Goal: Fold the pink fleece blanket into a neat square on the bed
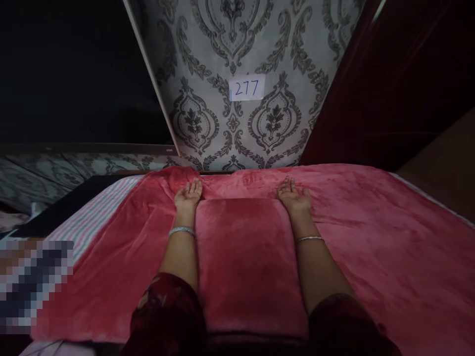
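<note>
a person leans over a bed, both arms stretched forward. a folded red pillow-shaped cloth (247, 262) lies on a red blanket (389, 247), between the forearms. the left hand (188, 194) rests flat and unclenched at its far left corner; the right hand (294, 196) lies the same way at the far right corner, grasping nothing. a paper label (247, 88) reading 277 hangs on patterned wallpaper (208, 74) beyond.

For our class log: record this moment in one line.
left hand: flat, open, beside folded red cloth | right hand: flat, open, other side | under: red blanket
</note>
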A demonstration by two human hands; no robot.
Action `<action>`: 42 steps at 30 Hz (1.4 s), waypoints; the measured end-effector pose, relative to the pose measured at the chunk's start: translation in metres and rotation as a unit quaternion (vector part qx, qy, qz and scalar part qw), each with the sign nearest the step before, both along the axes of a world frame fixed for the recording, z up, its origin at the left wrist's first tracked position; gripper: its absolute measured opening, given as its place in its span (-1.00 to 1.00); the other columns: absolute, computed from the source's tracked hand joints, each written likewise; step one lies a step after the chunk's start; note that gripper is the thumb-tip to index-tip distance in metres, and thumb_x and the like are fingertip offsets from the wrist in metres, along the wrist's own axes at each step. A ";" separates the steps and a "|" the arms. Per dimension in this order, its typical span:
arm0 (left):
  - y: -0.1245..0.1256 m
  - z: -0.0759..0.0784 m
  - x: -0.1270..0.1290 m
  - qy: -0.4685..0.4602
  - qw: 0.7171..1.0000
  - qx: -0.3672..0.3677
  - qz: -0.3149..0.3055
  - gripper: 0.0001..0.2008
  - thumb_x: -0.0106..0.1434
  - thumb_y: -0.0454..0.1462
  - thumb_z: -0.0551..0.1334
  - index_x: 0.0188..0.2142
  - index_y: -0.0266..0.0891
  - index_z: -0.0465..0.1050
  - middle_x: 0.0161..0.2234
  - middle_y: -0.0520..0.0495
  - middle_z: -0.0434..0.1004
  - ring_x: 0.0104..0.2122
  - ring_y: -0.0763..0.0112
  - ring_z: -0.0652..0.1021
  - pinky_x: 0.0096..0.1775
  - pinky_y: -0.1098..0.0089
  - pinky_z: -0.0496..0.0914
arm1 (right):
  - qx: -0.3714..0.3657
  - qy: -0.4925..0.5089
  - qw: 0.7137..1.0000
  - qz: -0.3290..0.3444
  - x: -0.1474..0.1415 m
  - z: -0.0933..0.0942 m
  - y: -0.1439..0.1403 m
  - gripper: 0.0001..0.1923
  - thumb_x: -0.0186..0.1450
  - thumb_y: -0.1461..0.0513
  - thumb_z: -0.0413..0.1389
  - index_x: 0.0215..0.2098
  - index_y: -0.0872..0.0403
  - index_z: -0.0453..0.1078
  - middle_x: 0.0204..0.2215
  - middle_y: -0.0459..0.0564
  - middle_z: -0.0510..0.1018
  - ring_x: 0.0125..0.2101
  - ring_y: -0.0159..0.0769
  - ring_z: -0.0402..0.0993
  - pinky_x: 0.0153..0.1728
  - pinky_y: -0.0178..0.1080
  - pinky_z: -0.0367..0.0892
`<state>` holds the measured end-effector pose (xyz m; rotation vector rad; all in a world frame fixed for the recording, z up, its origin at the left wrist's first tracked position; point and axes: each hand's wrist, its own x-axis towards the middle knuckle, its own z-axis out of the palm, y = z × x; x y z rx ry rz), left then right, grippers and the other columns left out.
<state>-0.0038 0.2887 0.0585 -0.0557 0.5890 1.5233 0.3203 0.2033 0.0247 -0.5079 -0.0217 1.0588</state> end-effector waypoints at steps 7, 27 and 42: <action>0.000 0.002 0.000 -0.001 1.000 0.000 -0.005 -0.61 0.36 -0.31 -0.12 0.12 -0.24 0.24 -0.05 -0.29 0.52 -0.13 0.29 0.63 -0.24 0.28 0.58 | 0.012 0.053 0.999 0.002 -0.005 0.009 -0.005 -0.47 0.46 0.01 -0.44 -0.16 0.04 0.28 -0.12 0.11 0.48 -0.25 -0.33 0.47 -0.39 -0.25 0.43; -0.001 0.000 0.003 -0.003 1.000 0.003 0.019 -0.60 0.36 -0.27 -0.09 0.14 -0.21 0.24 -0.04 -0.26 0.50 -0.09 0.27 0.61 -0.25 0.30 0.56 | 0.036 0.108 0.993 0.019 -0.009 0.013 -0.002 -0.48 0.44 -0.06 -0.35 -0.11 0.03 0.31 -0.18 0.05 0.48 -0.32 -0.35 0.49 -0.46 -0.27 0.48; -0.065 0.041 0.053 0.232 0.903 0.105 -0.346 -0.68 0.30 -0.37 0.04 -0.02 -0.43 0.40 -0.22 -0.42 0.59 -0.13 0.07 0.64 -0.07 0.15 0.52 | 0.057 0.001 0.967 0.247 -0.057 0.054 -0.030 -0.48 0.43 -0.11 -0.18 0.09 0.06 0.24 0.05 0.24 0.44 0.10 -0.05 0.43 -0.17 0.03 0.54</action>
